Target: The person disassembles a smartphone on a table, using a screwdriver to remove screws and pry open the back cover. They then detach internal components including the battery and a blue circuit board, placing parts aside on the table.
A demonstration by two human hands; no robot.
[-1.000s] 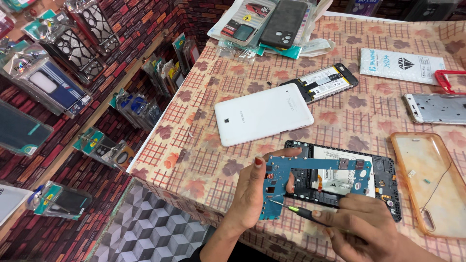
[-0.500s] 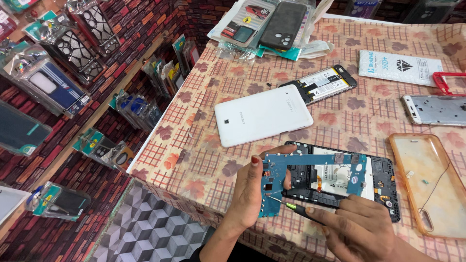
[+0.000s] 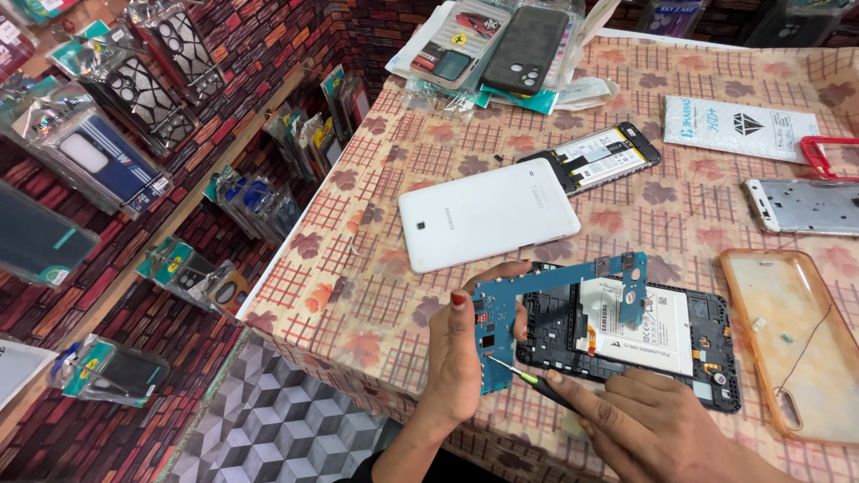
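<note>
My left hand [image 3: 463,353] grips the left edge of a blue L-shaped circuit board [image 3: 519,304], lifted at a tilt off an opened black tablet frame [image 3: 716,376] with a white battery [image 3: 649,326] inside. My right hand [image 3: 658,425] holds a thin screwdriver [image 3: 528,379] with a green-yellow collar; its metal tip touches the lower part of the board. Both hands are near the table's front edge.
On the patterned tablecloth [image 3: 376,304] lie a white tablet back cover [image 3: 488,215], an opened phone [image 3: 595,156], a silver phone frame [image 3: 805,206], a clear orange-rimmed case [image 3: 792,344], a white packet [image 3: 738,127] and phone cases [image 3: 501,40]. Packaged cases hang on the brick wall [image 3: 107,170] at left.
My left hand has lifted and tilted the blue board higher off the tablet frame. The screwdriver tip stays against the board's lower part.
</note>
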